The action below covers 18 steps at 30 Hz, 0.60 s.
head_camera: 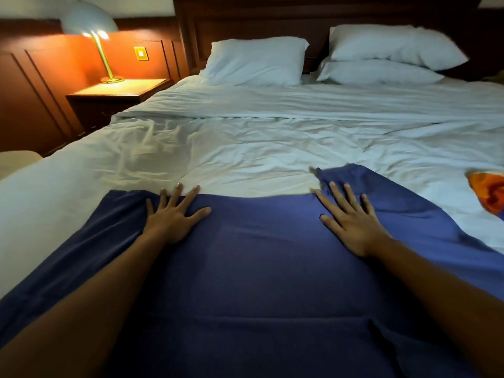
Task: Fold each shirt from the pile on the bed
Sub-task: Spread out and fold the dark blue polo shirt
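Navy shirt [261, 268] spread flat on the white bed [245, 148], covering the near part of the bedding under both forearms. Its far edge runs straight between the two hands; a sleeve trails out past each hand, one left, one right.

Left hand [171, 216]: palm down on the cloth near the far left corner, fingers straight and splayed, tips reaching the shirt's edge and just onto the sheet. Holds nothing; pressing flat.

Right hand [351, 222]: palm down near the far right corner, fingers straight and spread, lying on the fabric where the right sleeve begins. Nothing gripped.

Orange patterned cloth [488, 192] well right of the right hand, cut off by the frame edge; kind of garment not clear.

Beyond the hands: rumpled sheet, then three white pillows [256, 61] against a dark wooden headboard [245, 20]. Far left of the left hand, lit brass lamp [92, 31] on a wooden nightstand [120, 94].
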Tool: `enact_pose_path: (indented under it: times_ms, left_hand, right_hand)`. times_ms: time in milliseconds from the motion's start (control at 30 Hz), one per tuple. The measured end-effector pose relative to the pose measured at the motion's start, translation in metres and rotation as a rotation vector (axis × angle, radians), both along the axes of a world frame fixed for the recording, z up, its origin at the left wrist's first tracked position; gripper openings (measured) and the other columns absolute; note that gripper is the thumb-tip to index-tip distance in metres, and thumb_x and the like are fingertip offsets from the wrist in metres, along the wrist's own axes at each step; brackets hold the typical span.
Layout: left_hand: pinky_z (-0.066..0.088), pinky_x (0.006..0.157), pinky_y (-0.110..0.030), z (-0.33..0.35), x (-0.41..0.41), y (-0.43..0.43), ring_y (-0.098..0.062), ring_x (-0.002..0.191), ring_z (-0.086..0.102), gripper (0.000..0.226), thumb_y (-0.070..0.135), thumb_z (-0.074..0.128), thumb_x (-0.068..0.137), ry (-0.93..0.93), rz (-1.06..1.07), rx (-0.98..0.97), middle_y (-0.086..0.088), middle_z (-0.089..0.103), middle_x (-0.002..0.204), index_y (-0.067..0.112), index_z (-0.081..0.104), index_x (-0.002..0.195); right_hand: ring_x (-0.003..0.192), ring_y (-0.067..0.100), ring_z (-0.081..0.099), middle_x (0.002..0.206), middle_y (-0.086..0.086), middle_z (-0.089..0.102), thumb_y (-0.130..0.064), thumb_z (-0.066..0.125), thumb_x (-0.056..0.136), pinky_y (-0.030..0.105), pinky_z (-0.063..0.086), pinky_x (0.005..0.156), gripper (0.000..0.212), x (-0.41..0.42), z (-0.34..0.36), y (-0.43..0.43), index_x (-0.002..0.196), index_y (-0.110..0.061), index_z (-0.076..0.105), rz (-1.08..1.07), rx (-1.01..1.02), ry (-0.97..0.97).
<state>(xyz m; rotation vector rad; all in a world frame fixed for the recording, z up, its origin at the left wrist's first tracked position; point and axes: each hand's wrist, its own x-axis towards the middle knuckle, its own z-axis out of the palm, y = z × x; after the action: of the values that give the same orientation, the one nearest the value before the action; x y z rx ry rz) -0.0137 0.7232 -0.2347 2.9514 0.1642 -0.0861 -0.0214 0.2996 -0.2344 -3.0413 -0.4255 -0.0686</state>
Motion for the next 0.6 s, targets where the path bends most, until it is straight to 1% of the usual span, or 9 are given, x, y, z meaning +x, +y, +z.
enact_pose_path:
  times_ms: [67,133,167,233,333,400,467,533,600]
  left_hand:
    - [-0.006,0.119,-0.061,-0.003,0.010,0.008,-0.033,0.154,-0.002,0.075,0.087,0.023,0.080,-0.103,-0.049,-0.031,0.006,0.002,0.168,0.059,0.015,0.149]
    - [0.000,0.117,-0.064,-0.006,0.014,0.014,-0.033,0.151,0.017,0.065,0.086,0.031,0.081,-0.248,-0.111,-0.097,0.003,0.024,0.163,0.051,0.041,0.135]
    - [0.005,0.116,-0.065,-0.007,0.016,0.016,-0.030,0.146,0.028,0.063,0.083,0.033,0.080,-0.311,-0.132,-0.135,0.003,0.035,0.155,0.043,0.049,0.127]
    - [0.019,0.112,-0.064,-0.006,0.016,0.017,-0.027,0.126,0.045,0.053,0.075,0.037,0.082,-0.425,-0.184,-0.155,0.003,0.049,0.133,0.032,0.054,0.108]
    - [0.037,0.092,-0.051,0.000,0.007,0.016,-0.029,0.091,0.051,0.036,0.058,0.045,0.092,-0.640,-0.377,-0.019,0.000,0.053,0.094,0.023,0.049,0.086]
    - [0.042,0.074,-0.042,0.009,-0.003,0.021,-0.030,0.077,0.055,0.025,0.046,0.046,0.095,-0.696,-0.555,0.057,-0.002,0.054,0.081,0.024,0.044,0.084]
    - [0.046,0.060,-0.036,0.022,-0.016,0.031,-0.028,0.069,0.060,0.016,0.039,0.046,0.093,-0.686,-0.664,0.135,-0.003,0.057,0.076,0.025,0.042,0.086]
    - [0.045,0.049,-0.032,0.038,-0.033,0.043,-0.027,0.065,0.062,0.011,0.037,0.044,0.092,-0.668,-0.711,0.239,-0.002,0.058,0.074,0.026,0.045,0.089]
    - [0.045,0.044,-0.031,0.052,-0.051,0.055,-0.026,0.062,0.064,0.013,0.036,0.043,0.090,-0.614,-0.714,0.313,-0.002,0.059,0.077,0.026,0.050,0.094]
  right_hand:
    - [0.150,0.015,-0.020,0.162,-0.016,-0.017,-0.063,-0.002,0.092,0.042,-0.005,0.120,0.058,0.012,0.002,0.001,0.149,-0.054,-0.012,0.082,-0.025,-0.106]
    - [0.150,0.019,0.012,0.162,-0.012,0.021,-0.053,0.015,0.100,0.041,0.011,0.112,0.054,0.022,0.008,0.004,0.153,-0.045,0.022,0.168,-0.064,-0.225]
    - [0.140,0.022,0.031,0.150,-0.008,0.044,-0.049,0.023,0.100,0.042,0.019,0.103,0.051,0.028,0.011,0.005,0.146,-0.038,0.041,0.202,-0.095,-0.293]
    - [0.110,0.026,0.050,0.116,-0.001,0.066,-0.049,0.032,0.097,0.042,0.025,0.087,0.047,0.039,0.015,0.005,0.121,-0.024,0.064,0.247,-0.187,-0.409]
    - [0.086,0.029,0.057,0.085,0.002,0.069,-0.057,0.039,0.085,0.041,0.025,0.077,0.048,0.040,0.031,0.000,0.089,-0.018,0.068,0.232,-0.329,-0.405]
    - [0.079,0.029,0.059,0.072,0.000,0.068,-0.061,0.047,0.076,0.039,0.025,0.074,0.046,0.031,0.047,-0.011,0.075,-0.020,0.067,0.187,-0.427,-0.321]
    - [0.075,0.029,0.061,0.066,-0.003,0.066,-0.057,0.073,0.064,0.039,0.030,0.073,0.034,0.016,0.065,-0.025,0.064,-0.024,0.065,0.176,-0.491,-0.288]
    - [0.076,0.029,0.062,0.073,-0.004,0.068,-0.048,0.084,0.058,0.038,0.036,0.072,0.029,-0.007,0.089,-0.031,0.066,-0.026,0.067,0.149,-0.552,-0.242]
    - [0.099,0.024,0.058,0.099,-0.006,0.069,-0.049,0.065,0.079,0.038,0.036,0.082,0.022,-0.039,0.106,-0.030,0.091,-0.030,0.069,0.104,-0.675,-0.198]
